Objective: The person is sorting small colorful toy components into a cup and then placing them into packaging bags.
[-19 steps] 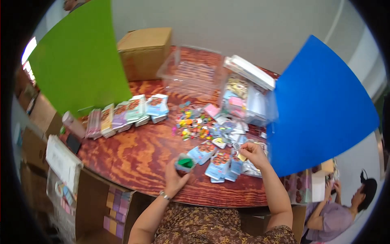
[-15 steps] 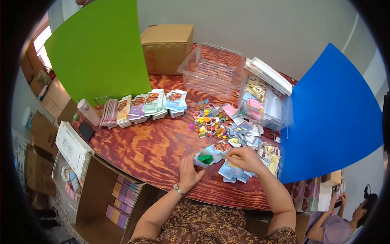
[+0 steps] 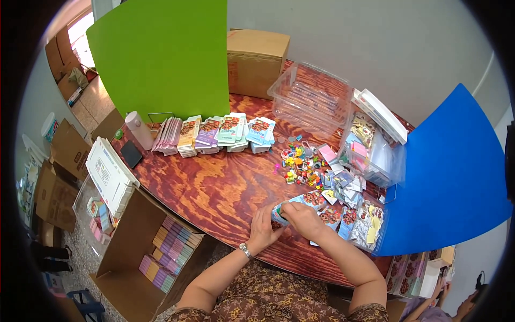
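My left hand (image 3: 263,227) is wrapped round a small blue printed carton (image 3: 277,214) near the table's front edge. At its open end, the closed fingers of my right hand (image 3: 303,220) reach in, hiding most of the mouth. A bit of something green (image 3: 279,210) shows there beside the fingertips; whether they grip it is hidden. Just beyond my right hand lie more blue cartons (image 3: 313,199). Small colourful plastic trinkets (image 3: 303,165) are heaped farther off, with a loose pile of little cards and packets (image 3: 347,188) to their right.
A clear tray (image 3: 382,242) of silver and yellow packets sits right of my hands. Stacked cartons (image 3: 230,129) line the back left. Upright green (image 3: 161,59) and blue (image 3: 456,177) panels flank the table. Behind stand a clear bin (image 3: 284,88) and cardboard box (image 3: 257,70).
My right hand has come left from over the blue cartons to the held carton's mouth, covering most of the green thing seen there. The whole view has shifted.
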Demonstrator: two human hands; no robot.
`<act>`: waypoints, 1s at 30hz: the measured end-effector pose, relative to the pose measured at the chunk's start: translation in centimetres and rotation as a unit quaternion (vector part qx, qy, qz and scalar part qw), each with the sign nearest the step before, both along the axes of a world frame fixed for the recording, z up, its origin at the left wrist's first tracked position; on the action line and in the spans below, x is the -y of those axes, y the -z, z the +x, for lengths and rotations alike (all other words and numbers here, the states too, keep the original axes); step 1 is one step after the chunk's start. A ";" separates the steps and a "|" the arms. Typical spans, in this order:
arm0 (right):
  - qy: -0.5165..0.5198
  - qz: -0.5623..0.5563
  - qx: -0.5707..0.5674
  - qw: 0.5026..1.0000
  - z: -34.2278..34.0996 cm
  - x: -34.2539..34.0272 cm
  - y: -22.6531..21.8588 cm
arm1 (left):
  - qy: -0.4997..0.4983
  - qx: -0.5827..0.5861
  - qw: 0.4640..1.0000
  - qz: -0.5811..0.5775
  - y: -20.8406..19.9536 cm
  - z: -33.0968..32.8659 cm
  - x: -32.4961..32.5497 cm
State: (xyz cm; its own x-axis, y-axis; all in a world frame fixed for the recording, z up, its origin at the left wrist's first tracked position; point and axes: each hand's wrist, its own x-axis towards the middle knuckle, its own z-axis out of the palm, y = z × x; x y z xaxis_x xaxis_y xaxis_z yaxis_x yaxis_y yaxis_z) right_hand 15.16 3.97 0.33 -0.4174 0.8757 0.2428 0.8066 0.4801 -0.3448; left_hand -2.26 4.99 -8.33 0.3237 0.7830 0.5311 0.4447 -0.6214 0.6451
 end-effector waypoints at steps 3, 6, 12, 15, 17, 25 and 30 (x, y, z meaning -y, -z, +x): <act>-0.035 0.009 -0.065 0.997 -0.5 0.2 0.3 | 0.000 0.030 0.999 -0.028 0.6 -0.3 0.3; -0.009 0.004 -0.162 0.987 -0.5 0.3 1.0 | 0.000 0.044 0.998 -0.047 0.9 -0.1 0.3; 0.022 0.035 -0.127 0.991 -0.5 0.9 0.4 | 0.009 0.069 0.995 -0.064 0.3 -0.3 0.5; 0.054 0.014 -0.222 0.973 -0.8 0.9 -0.4 | 0.006 0.071 0.995 -0.071 -0.1 -0.4 0.6; 0.059 0.006 -0.228 0.972 -0.7 1.0 -0.4 | 0.007 0.068 0.995 -0.072 -0.2 -0.3 0.7; 0.063 0.103 -0.124 0.985 -1.7 1.0 -1.3 | -0.006 0.053 0.996 -0.071 0.2 -0.4 0.9; 0.017 0.124 -0.123 0.984 -0.9 0.6 0.0 | 0.004 0.064 0.995 -0.078 -0.1 -0.5 0.7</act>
